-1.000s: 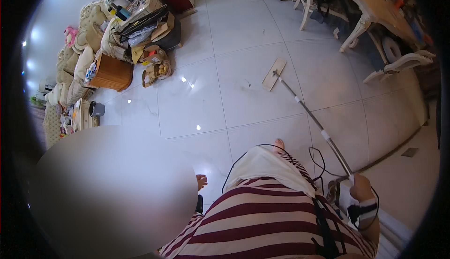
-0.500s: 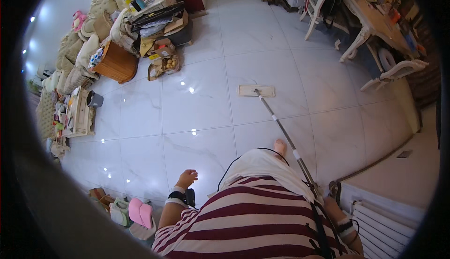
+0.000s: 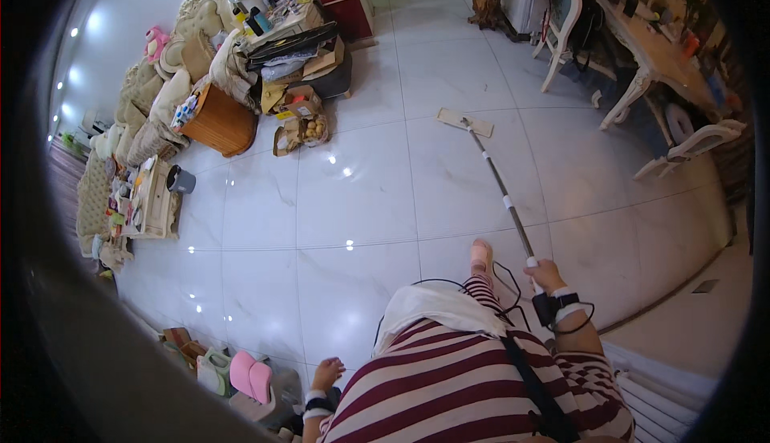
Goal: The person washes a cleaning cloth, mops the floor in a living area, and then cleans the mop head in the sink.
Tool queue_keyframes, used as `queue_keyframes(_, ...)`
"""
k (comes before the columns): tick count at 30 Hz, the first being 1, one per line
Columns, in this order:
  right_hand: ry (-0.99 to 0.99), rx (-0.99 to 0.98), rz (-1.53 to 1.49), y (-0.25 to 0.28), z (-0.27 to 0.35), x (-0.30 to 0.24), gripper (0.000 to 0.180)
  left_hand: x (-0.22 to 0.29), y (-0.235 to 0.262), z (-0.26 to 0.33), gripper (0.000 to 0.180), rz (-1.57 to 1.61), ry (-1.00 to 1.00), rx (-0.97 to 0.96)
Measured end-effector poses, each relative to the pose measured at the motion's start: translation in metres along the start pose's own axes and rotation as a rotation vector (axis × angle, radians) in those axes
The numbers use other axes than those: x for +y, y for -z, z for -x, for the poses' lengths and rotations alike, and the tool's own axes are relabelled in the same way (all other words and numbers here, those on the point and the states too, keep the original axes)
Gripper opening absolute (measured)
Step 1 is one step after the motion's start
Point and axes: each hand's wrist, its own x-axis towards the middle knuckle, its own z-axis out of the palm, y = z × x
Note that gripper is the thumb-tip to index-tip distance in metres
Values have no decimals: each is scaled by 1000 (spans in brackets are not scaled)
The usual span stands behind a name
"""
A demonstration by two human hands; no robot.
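My right hand grips the top end of a long mop handle. The handle runs up and left to a flat pale mop head lying on the glossy white tile floor. My left hand hangs low by my side with fingers loosely curled and holds nothing; it is near a pair of pink slippers. One slippered foot shows ahead of my striped shirt.
A round wooden basket, cardboard boxes and piled clutter line the upper left by sofas. A low table stands at left. A white table and chairs stand at upper right. A radiator is at lower right.
The mop head has slid farther away and the handle now stretches out more. The view has tilted, showing more of the room. My left hand has dropped lower.
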Motion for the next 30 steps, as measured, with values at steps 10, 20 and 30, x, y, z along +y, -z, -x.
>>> queue_keyframes(10,176,175,563,90,-137,-115,40,57,-37,38,35,24,44,51)
queue_keyframes(20,268,109,946,141,-212,-253,25,147,-68,5,43,43,69,-52)
queue_keyframes(30,354,120,1065,128,-348,-305,23,196,-57,-85,43,-130,24,-131)
